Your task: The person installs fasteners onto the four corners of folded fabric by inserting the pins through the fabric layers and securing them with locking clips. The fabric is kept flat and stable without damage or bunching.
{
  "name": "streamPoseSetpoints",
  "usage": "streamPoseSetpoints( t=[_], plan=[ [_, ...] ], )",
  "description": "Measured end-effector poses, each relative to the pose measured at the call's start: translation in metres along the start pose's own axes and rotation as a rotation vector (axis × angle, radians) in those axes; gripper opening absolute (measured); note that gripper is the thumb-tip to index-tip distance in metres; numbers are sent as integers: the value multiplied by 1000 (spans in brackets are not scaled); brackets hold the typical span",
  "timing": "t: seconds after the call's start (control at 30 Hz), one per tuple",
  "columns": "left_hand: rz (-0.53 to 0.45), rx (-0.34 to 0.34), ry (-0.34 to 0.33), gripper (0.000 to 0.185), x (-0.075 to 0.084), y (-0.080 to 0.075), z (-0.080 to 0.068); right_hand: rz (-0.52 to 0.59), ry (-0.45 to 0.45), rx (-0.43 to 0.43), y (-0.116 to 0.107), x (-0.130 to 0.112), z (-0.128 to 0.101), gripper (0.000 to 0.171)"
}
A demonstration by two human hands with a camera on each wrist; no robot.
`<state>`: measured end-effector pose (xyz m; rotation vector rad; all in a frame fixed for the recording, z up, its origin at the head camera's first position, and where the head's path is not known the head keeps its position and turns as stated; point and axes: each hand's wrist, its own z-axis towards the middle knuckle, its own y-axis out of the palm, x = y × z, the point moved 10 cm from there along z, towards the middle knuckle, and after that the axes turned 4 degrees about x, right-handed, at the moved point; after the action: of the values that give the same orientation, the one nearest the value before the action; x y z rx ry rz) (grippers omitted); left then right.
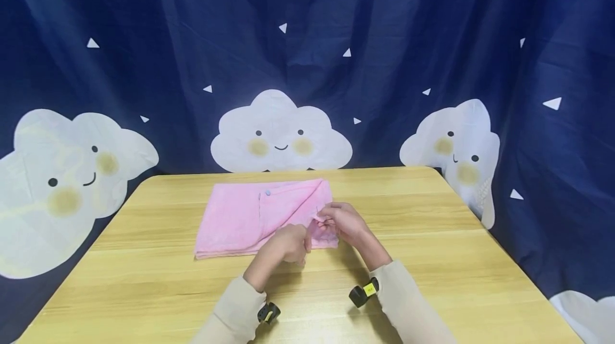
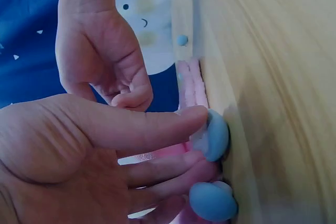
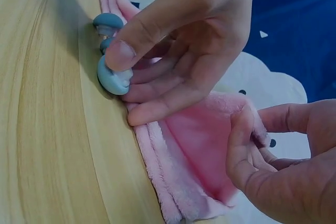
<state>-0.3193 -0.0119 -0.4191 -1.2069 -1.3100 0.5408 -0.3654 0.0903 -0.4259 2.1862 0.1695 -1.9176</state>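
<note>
A folded pink plush cloth lies on the table, with one layer turned back diagonally on its right side. My right hand pinches a raised edge of this cloth between thumb and fingers, opening a pocket between its layers in the right wrist view. My left hand is at the cloth's near edge, its thumb and fingers pinching a pale blue mushroom-shaped clip with a whitish stem. Close by its lower fingers is a second blue clip. On top of the cloth sits a small blue knob.
The wooden table extends around the cloth, its far edge close behind it. Beyond hangs a dark blue curtain printed with smiling clouds and white triangles. Black wrist straps sit near both cuffs.
</note>
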Motion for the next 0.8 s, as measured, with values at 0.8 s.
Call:
streamPoseSetpoints(
  t=[0.8],
  plan=[
    [-301,79,-1,6,-13,-27,0,2,3,2,-1,1,1,15]
  ],
)
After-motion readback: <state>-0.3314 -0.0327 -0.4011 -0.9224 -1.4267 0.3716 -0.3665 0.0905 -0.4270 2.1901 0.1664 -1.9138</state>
